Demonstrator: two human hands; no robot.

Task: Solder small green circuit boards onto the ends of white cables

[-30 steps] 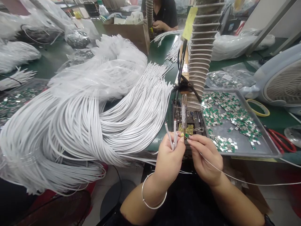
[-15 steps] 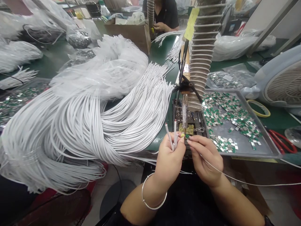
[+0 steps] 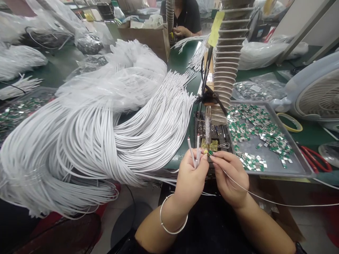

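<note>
White cables (image 3: 87, 141) lay heaped in a huge bundle to your left, and a metal tray (image 3: 299, 165) of green-and-silver pieces sat to your right, with a soldering iron (image 3: 208, 128) standing just ahead of your hands. Your left hand (image 3: 191, 180) curled shut around white cable ends (image 3: 197, 151), which pointed upward, while your right hand (image 3: 230, 180) pinched a tiny green piece (image 3: 210, 152) between thumb and forefinger, just beside your left hand and below the iron's tip.
</note>
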